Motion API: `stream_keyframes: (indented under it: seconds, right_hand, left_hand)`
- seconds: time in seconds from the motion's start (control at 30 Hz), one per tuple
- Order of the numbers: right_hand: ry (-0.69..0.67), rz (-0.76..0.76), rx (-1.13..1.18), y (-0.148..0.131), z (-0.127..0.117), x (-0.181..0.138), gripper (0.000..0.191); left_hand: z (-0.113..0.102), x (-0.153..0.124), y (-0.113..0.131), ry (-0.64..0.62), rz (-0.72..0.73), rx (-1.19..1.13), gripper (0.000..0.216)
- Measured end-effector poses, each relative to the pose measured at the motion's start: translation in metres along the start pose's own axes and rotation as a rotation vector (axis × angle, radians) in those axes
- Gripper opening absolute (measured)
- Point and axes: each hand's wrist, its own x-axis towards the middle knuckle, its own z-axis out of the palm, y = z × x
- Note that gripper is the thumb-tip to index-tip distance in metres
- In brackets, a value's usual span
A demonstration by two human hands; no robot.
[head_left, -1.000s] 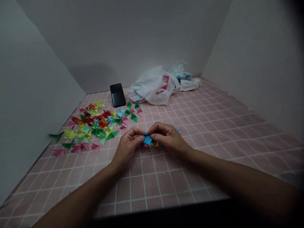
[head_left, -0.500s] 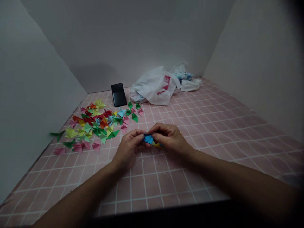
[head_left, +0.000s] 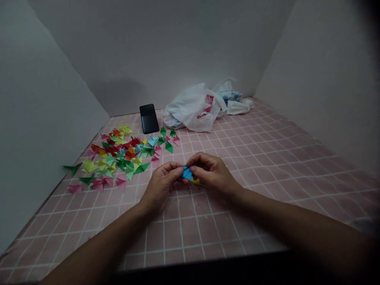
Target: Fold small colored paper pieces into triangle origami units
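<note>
First, we note the working grip: both bare hands are closed in a fingertip pinch. The left hand [head_left: 162,186] and the right hand [head_left: 212,172] together clamp a folded paper assembly [head_left: 187,173], blue on its visible face, with a yellow paper edge [head_left: 198,181] showing below the right hand. The assembly sits at the centre of the grip, between the two sets of fingertips, which hide much of it, so its full shape cannot be read from this view. We cannot tell whether its underside touches the pink gridded surface [head_left: 267,198] beneath.

We judge the assembly light and fairly stiff along its creases, but soft at any free corners, which may crush or spring open under excess pressure. We consider the folded edges the safest place to hold, with even pressure from both sides.

Ahead of the grip and to its left lies a loose scatter of folded triangular paper units [head_left: 118,152] in green, red, yellow, pink and blue. Farther ahead are a black smartphone [head_left: 149,118] and a white plastic bag [head_left: 192,109], with crumpled white material [head_left: 237,107] to the bag's right. Pale walls [head_left: 53,118] bound the surface.
</note>
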Motion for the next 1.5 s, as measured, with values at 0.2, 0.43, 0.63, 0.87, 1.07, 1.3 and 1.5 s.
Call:
stream_keyframes:
  seconds: [0.2, 0.43, 0.63, 0.87, 1.07, 1.3, 1.5]
  right_hand:
    - [-0.012, 0.054, 0.123, 0.003, 0.000, 0.002, 0.008]
    - [-0.008, 0.034, 0.113, 0.002, 0.001, 0.002, 0.006]
    - [0.000, 0.068, 0.123, 0.001, 0.002, 0.001, 0.005]
    - [-0.020, 0.093, 0.107, 0.001, 0.002, 0.000, 0.006]
    - [-0.037, 0.090, 0.177, -0.003, 0.002, -0.001, 0.004]
    - [-0.048, 0.108, 0.212, -0.004, 0.000, -0.001, 0.005]
    - [-0.049, 0.098, 0.150, -0.008, 0.000, -0.003, 0.006]
  left_hand:
    - [-0.003, 0.001, -0.001, -0.002, 0.042, 0.024, 0.023]
    - [-0.006, 0.003, -0.003, -0.025, 0.139, 0.089, 0.022]
    - [-0.008, 0.004, -0.004, -0.040, 0.195, 0.148, 0.021]
    - [-0.008, 0.002, -0.002, 0.009, 0.204, 0.203, 0.011]
    - [-0.007, 0.001, -0.003, 0.027, 0.126, 0.095, 0.011]
    - [-0.004, 0.000, 0.000, 0.010, 0.112, 0.041, 0.008]
    - [-0.004, -0.002, 0.001, 0.023, 0.115, 0.047, 0.006]
